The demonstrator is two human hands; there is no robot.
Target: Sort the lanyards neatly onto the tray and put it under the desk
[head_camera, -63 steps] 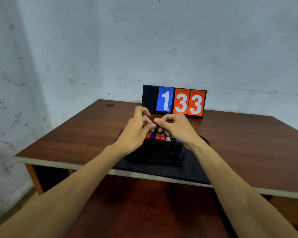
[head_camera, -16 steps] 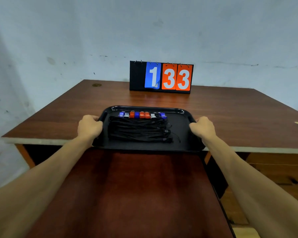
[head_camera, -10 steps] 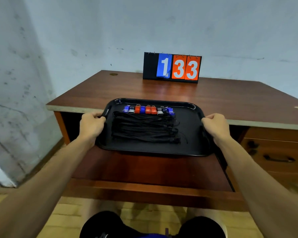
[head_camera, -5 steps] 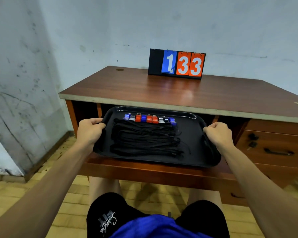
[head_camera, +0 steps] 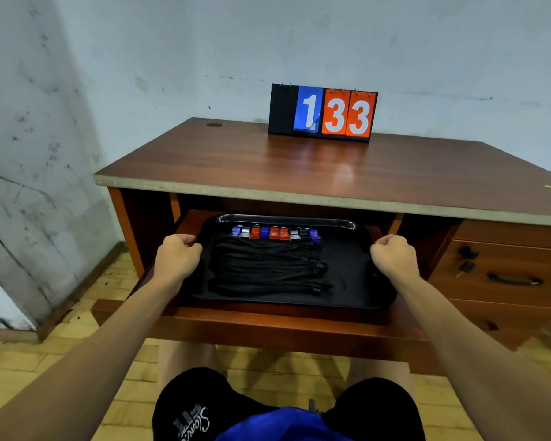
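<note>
A black tray point(head_camera: 350, 281) lies on the pull-out shelf point(head_camera: 268, 326) beneath the desk top point(head_camera: 299, 167), its far end under the desk edge. On it, black lanyards point(head_camera: 268, 268) lie in a tidy bundle, with their blue, red and silver clips point(head_camera: 275, 233) lined up in a row at the far side. My left hand point(head_camera: 177, 256) grips the tray's left rim. My right hand point(head_camera: 393, 257) grips its right rim.
A flip scoreboard point(head_camera: 323, 113) reading 133 stands at the back of the desk. Drawers with a handle point(head_camera: 511, 278) and a key point(head_camera: 465, 268) are on the right. A wall runs close on the left. My knees are below the shelf.
Both hands carried the tray off the desk top, lowered it and set it on the pull-out shelf, sliding it in under the desk edge. The view pulled back and down.
</note>
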